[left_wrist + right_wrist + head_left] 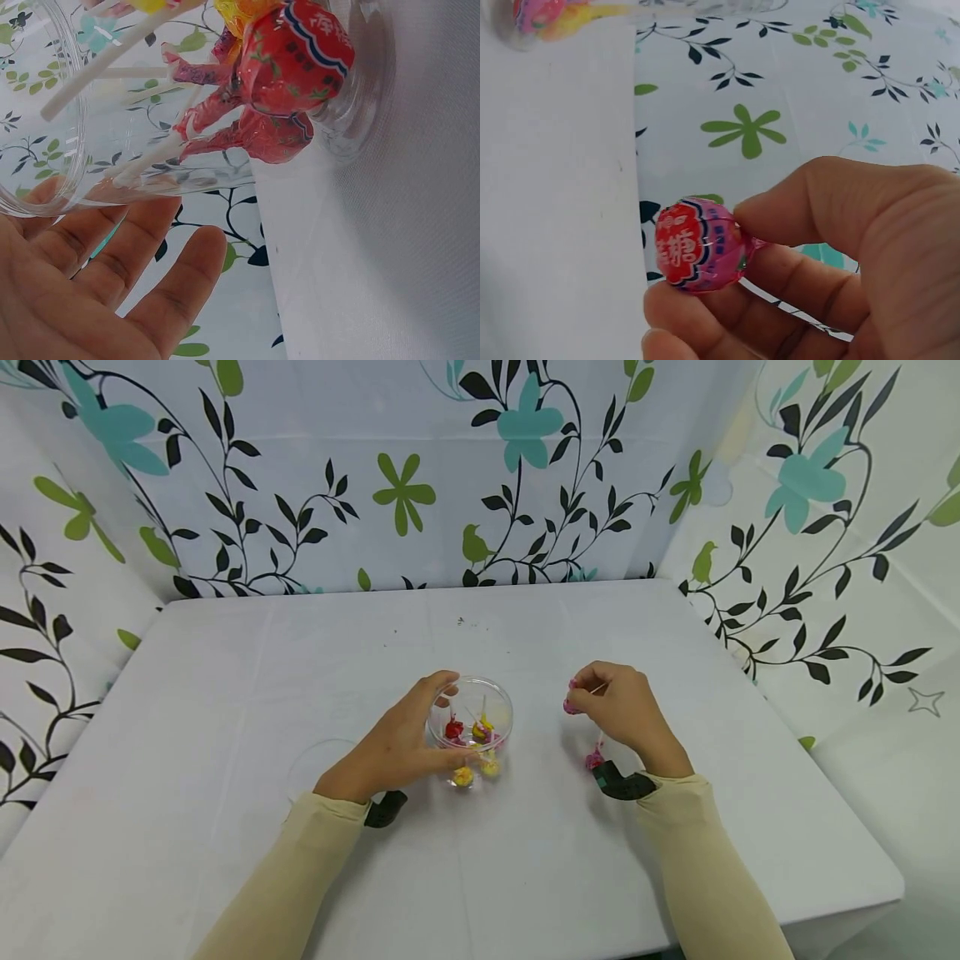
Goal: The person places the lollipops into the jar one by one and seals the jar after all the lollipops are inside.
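Note:
My left hand (401, 735) grips a clear round jar (511, 710), its thumb on the near side and its fingers round the far side. Inside the jar are several wrapped lollipops with white sticks, among them a red lollipop (296, 60) and a yellow lollipop (462, 777). To the right of the jar and above the table, my right hand (622, 706) pinches a pink lollipop (701, 244) between thumb and fingers near the base of its candy head. Below that hand, another pink lollipop (595, 758) shows beside the wrist camera.
A white cloth covers the table (225, 860). Left of the jar, partly behind my left forearm, lies a faint clear round thing (322, 741), like a lid. Small dark specks (461, 622) dot the far part of the table. Patterned curtains (300, 443) surround it.

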Available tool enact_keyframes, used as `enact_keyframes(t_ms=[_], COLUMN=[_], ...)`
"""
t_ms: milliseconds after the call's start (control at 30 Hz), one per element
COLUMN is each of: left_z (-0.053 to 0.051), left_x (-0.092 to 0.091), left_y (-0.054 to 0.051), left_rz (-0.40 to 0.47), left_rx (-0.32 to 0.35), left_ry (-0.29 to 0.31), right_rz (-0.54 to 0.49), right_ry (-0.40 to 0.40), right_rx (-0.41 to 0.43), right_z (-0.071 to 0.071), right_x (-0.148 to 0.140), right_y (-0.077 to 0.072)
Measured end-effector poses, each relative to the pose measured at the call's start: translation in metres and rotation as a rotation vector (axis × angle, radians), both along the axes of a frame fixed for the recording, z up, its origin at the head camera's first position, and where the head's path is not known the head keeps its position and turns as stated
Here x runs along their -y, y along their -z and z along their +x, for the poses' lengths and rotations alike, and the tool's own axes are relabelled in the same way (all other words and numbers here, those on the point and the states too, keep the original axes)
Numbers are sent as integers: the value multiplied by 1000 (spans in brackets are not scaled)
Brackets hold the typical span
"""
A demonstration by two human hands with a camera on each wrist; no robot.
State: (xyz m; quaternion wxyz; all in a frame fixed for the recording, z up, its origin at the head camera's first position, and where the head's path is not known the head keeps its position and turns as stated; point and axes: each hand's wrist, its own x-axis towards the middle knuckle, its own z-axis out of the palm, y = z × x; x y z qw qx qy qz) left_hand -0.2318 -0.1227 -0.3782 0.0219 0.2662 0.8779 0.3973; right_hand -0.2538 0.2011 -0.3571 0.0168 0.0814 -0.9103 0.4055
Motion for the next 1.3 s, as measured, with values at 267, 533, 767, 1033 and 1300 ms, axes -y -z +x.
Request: enact_keyframes(t_ms=[267, 533, 767, 1033, 1300], left_z=[1, 2, 2, 2, 2], left_x=[0, -2, -2, -1, 0], left_y=[0, 0, 0, -2, -2], left_rz=[4, -3, -4, -16, -10], left_rx=[14, 30, 26, 3, 9], left_ry=[-1, -8, -9, -2, -6], right_rz=[-72, -146, -208, -286, -322], right_ry=[21, 16, 16, 8, -3], right_rx=[-82, -83, -101, -131, -149], right_z=[2, 4, 7, 10, 12], right_x=[3, 7, 12, 15, 20], right_y=[-3, -5, -9, -12, -18])
